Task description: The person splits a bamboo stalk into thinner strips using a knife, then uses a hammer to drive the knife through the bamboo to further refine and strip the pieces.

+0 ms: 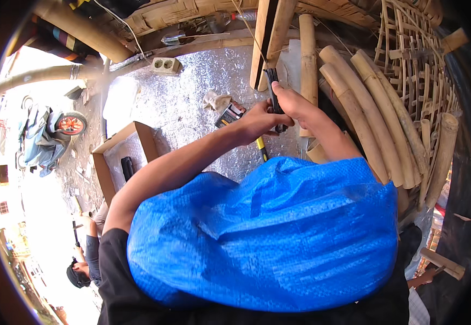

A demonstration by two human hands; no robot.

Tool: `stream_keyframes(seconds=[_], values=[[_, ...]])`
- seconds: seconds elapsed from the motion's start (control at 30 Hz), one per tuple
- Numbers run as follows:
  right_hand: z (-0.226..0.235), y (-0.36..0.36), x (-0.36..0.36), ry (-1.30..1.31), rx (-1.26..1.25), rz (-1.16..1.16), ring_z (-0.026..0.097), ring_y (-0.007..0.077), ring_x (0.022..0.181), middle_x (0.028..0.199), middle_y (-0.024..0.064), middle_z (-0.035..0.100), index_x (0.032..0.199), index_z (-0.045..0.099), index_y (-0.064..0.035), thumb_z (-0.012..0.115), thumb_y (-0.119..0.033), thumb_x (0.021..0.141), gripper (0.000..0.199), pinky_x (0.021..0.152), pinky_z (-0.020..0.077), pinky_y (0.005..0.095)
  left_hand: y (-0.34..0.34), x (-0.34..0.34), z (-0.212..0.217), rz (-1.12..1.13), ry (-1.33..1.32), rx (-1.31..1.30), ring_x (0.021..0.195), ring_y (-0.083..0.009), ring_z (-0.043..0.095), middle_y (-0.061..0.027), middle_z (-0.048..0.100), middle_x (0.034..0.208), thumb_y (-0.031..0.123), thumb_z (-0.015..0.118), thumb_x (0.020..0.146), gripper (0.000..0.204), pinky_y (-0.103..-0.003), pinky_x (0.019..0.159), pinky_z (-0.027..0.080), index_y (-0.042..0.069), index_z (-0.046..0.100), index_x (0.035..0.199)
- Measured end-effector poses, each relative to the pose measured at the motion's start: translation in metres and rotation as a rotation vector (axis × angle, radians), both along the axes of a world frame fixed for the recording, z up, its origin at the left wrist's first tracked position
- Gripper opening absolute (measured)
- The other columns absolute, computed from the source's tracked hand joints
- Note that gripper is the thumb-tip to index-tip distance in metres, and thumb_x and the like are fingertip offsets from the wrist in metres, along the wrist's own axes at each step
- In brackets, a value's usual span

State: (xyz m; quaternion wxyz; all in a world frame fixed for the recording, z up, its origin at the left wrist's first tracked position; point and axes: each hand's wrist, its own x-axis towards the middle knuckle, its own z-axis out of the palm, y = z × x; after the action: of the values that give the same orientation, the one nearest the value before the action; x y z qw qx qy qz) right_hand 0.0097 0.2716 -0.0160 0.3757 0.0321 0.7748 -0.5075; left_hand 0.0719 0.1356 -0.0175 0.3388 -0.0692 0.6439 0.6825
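Both my hands are closed on a long, narrow black thing (271,79), which stands out past my fingers toward a light wooden post; its exact kind I cannot make out. My right hand (295,103) wraps its upper part, thumb laid along it. Lower down, the fingers of my left hand (259,120) close around it. Just left of my left hand lies a small dark pack (229,115) with a picture on it, beside a crumpled pale cloth (215,101). A yellow-and-black handle (261,149) shows below my hands, partly hidden by blue woven plastic sheeting (279,233) over my body.
Bamboo pieces (363,108) lean at the right before an open-weave bamboo basket (417,59). An open cardboard box (147,142) stands left, with a black object inside. A socket block (166,65) sits on silvery sheeting (192,81). One person (80,271) is lower left; another's hand (425,277) is lower right.
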Motion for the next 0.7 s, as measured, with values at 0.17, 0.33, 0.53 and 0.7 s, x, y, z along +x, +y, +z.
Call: stream_keyframes(seconds=[0.17, 0.33, 0.53, 0.7], values=[[-0.004, 0.009, -0.009, 0.243, 0.104, 0.165, 0.057, 0.0219, 0.070, 0.076, 0.0087, 0.062, 0.094, 0.064, -0.0003, 0.034, -0.054, 0.106, 0.063, 0.069, 0.0469, 0.0363, 0.036, 0.007, 0.008, 0.476, -0.089, -0.279, 0.065, -0.0162, 0.055, -0.0057, 0.053, 0.077, 0.022, 0.060, 0.090, 0.027, -0.036, 0.061, 0.052, -0.001, 0.053, 0.103], [-0.026, 0.019, 0.011, 0.404, 0.191, 0.051, 0.067, 0.0427, 0.097, 0.092, 0.0250, 0.071, 0.098, 0.067, 0.0019, 0.039, -0.059, 0.100, 0.067, 0.086, 0.0491, 0.0522, 0.016, 0.003, 0.001, 0.512, -0.109, -0.081, 0.049, -0.0126, 0.038, 0.0012, 0.040, 0.057, 0.018, 0.052, 0.093, 0.022, -0.034, 0.052, 0.036, 0.006, 0.057, 0.075], [-0.107, 0.007, 0.115, 0.433, 0.449, 0.448, 0.064, 0.0470, 0.107, 0.110, 0.0343, 0.064, 0.122, 0.048, 0.0124, 0.066, -0.043, 0.093, 0.065, 0.092, 0.0523, 0.0514, -0.003, -0.001, -0.007, 0.501, -0.069, -0.008, 0.049, -0.0113, 0.034, 0.0023, 0.037, 0.056, 0.021, 0.052, 0.093, 0.024, -0.034, 0.054, 0.036, 0.008, 0.054, 0.074], [-0.122, 0.023, 0.099, 0.200, 0.252, 0.327, 0.070, 0.0406, 0.085, 0.099, 0.0256, 0.066, 0.125, 0.044, 0.0057, 0.067, -0.025, 0.092, 0.051, 0.075, 0.0579, 0.0477, -0.013, 0.009, -0.016, 0.517, -0.053, 0.059, 0.049, -0.0129, 0.040, -0.0001, 0.042, 0.057, 0.019, 0.053, 0.093, 0.020, -0.033, 0.052, 0.039, 0.008, 0.052, 0.077]])
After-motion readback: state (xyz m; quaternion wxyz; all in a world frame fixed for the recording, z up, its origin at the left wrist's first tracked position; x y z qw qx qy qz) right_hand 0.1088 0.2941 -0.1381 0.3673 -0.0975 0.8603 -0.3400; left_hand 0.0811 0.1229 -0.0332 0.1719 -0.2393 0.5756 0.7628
